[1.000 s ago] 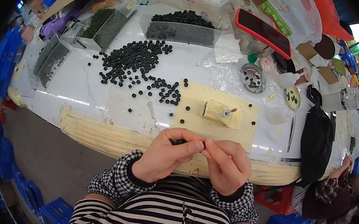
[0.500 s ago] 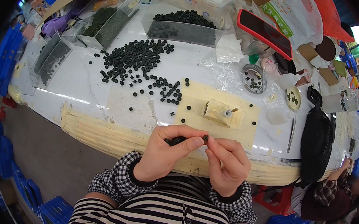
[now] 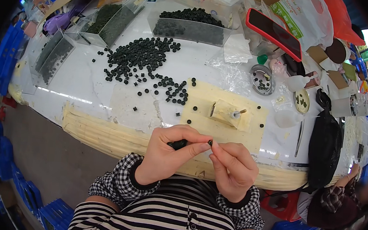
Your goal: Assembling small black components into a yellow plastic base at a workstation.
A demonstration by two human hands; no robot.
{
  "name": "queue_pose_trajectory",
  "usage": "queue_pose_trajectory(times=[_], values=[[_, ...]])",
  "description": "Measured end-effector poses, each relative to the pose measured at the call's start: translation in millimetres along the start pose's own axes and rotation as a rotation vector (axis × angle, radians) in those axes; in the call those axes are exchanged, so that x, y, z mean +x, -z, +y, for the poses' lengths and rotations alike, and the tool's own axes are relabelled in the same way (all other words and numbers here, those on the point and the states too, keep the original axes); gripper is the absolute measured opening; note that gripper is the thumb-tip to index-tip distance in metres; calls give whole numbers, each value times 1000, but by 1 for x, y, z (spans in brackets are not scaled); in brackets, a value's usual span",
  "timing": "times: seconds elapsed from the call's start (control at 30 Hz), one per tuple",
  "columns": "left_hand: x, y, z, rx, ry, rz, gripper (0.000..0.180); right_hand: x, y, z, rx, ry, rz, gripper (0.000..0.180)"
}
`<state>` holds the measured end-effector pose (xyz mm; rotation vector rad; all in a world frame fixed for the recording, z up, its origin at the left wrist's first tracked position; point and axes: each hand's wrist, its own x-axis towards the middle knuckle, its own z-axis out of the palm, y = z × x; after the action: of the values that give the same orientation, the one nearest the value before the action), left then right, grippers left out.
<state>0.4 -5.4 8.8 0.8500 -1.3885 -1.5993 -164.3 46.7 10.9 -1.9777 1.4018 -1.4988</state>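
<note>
Just in front of the table edge, my left hand and my right hand meet fingertip to fingertip. Between them they pinch one small black roller-like part; the fingertips partly cover it. More black parts are tucked in the curled fingers of my left hand. Beyond my hands, a cream block with a short peg sits on a pale yellow mat, a few loose black parts around it. A large heap of the same parts spreads over the white table to the left.
Clear bins of black parts stand at the back and left. A red-cased phone leans at back right, near a round clear dish. Tweezers and a black pouch lie right. Another person sits far right.
The pinched part appears slightly turned between my fingertips, and my hands have drawn a little apart. The view has shifted slightly; the things on the table stay put.
</note>
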Motion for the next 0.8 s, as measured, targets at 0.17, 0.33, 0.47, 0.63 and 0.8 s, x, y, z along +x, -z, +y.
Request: queue_pose_trajectory(times=[0.17,0.33,0.47,0.63,0.8], values=[[2,2,-1,28,-20,-33,14,2,1,0,-61,59,-23,34],[4,5,2,53,36,-67,14,2,3,2,-87,86,-41,35],[4,6,2,41,50,-93,15,-1,3,3,-44,42,-32,34],[5,-1,4,-115,130,-67,16,0,3,3,10,-24,26,33],[4,0,2,-128,133,-59,17,2,5,2,52,-67,7,31]])
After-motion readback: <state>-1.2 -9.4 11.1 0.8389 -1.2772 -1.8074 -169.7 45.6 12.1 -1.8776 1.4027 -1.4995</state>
